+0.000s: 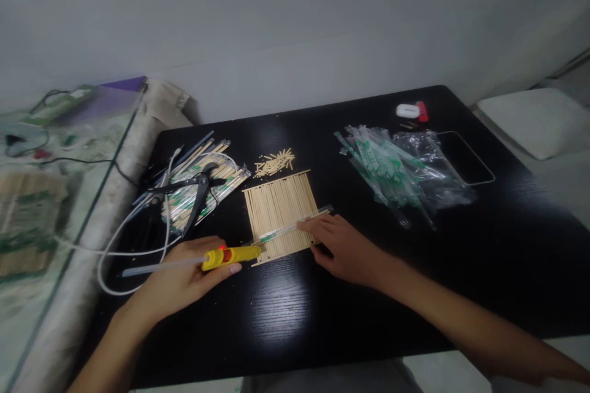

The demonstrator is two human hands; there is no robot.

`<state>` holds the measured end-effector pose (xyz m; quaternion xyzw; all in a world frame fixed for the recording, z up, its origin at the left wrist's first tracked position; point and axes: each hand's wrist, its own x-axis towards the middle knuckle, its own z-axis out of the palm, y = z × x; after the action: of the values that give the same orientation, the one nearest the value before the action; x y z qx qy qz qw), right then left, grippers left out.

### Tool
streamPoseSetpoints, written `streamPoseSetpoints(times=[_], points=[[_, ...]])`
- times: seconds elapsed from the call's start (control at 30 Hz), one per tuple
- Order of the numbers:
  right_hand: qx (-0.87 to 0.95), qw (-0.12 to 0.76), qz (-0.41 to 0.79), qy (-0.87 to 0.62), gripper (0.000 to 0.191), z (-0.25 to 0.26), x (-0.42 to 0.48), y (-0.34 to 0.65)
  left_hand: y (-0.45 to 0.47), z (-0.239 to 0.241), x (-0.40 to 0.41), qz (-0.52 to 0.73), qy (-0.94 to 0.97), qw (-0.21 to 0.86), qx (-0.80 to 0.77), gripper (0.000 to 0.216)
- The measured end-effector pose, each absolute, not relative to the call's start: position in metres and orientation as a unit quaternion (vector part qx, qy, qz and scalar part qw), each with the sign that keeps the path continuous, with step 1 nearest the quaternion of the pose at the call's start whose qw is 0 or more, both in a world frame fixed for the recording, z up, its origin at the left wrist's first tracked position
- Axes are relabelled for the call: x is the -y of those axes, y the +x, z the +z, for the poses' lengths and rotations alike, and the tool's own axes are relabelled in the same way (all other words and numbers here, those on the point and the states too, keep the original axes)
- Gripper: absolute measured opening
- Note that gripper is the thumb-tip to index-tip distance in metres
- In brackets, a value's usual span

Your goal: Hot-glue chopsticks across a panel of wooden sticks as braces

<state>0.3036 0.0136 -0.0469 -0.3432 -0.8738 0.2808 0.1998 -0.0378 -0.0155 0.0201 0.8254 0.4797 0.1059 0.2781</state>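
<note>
Yellow plastic marks the glue gun (233,255), grasped firmly in the left hand (184,276), its nozzle at the lower left corner of a panel of pale wooden sticks (279,202) and a translucent glue stick (157,268) projecting from its rear. The panel lies flat near the middle of the table (415,295), its front edge well back from the table's front edge, with dark surface stretching between. A film-wrapped stick (281,232) lies slantwise across the panel's lower part; the fingers of the right hand (343,249) touch it near the panel's right edge, though whether they pinch or merely press cannot be determined. Just behind the panel sits a heap of short cut pieces (275,163). Room for the left arm is bounded by a looped white cable (104,273) and by black-handled pliers (203,187) lying over wrapped sticks (221,187). To the right, a wide dark strip separates the panel from green-printed wrappers (380,163); a dark, light-rimmed slab (463,156) and a white case (407,111) lie beyond, towards the right edge. Tabletop grain is dark and glossy, reflecting light in front of the panel. A plain grey wall (295,24) rises behind; a pale seat (539,120) stands at right.
</note>
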Motion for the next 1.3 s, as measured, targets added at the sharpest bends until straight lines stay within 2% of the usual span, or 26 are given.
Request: streamPoseSetpoints(times=[0.2,0.5,0.97,1.3], points=[[0.877,0.197,0.276,-0.341,0.054,-0.047,-0.013,0.304,-0.036,0.021,0.017,0.085,0.815,0.323,-0.474,0.032],[0.874,0.205,0.280,-0.339,0.055,-0.046,-0.013,0.304,-0.037,0.019,0.016,0.102,0.821,0.274,-0.491,0.030],[0.870,0.214,0.284,-0.342,0.052,-0.049,-0.013,0.304,-0.040,0.020,0.016,0.099,0.833,0.262,-0.477,0.032],[0.873,0.207,0.279,-0.343,0.054,-0.048,-0.013,0.304,-0.046,0.023,0.020,0.104,0.819,0.300,-0.478,0.028]])
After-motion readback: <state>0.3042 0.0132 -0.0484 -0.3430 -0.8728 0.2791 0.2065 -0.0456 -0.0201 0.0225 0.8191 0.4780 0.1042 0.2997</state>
